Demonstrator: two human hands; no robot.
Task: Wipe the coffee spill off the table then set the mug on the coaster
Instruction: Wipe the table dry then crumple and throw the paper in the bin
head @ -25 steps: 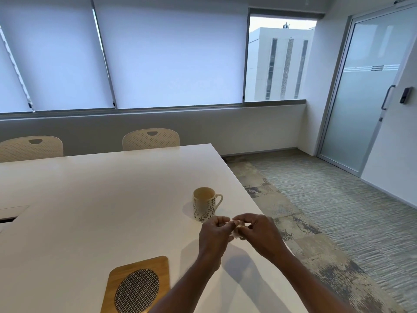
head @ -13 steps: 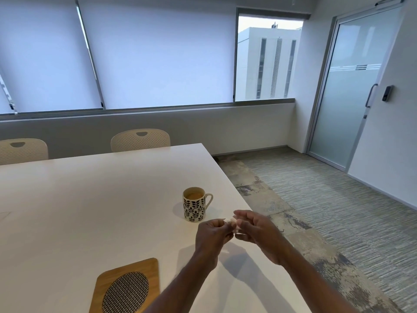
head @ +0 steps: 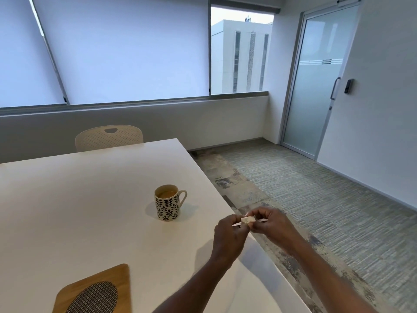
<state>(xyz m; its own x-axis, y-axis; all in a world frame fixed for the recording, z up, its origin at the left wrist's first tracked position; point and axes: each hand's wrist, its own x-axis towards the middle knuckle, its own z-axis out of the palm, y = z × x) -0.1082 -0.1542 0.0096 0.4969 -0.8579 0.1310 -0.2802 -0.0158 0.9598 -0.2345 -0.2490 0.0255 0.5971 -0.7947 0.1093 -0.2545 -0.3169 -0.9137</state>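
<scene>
Compared with a second ago, we see little real change: the left hand (head: 229, 236) and right hand (head: 274, 224) are still together over the right edge of the tabletop (head: 79, 211). Both pinch the same small wad of tissue (head: 247, 220) with curled fingertips. More of the wad shows now than before, a crumpled white lump between the thumbs. The mug (head: 167, 204) has not moved. It stands upright on the bare tabletop, well apart from the coaster (head: 94, 292), so we judge that neither the wiping nor the placing has begun and the tissue is still being readied. We cannot make out any coffee stain on the smooth, matte white surface. The mug is a glazed cream cylinder with a dark leaf print and a loop handle turned to the right, and it holds pale brown coffee close to the rim. The coaster is a flat wooden board with rounded corners and an oval inset of grey woven mesh. A perforated cream chair (head: 109, 137) stands at the far side.
</scene>
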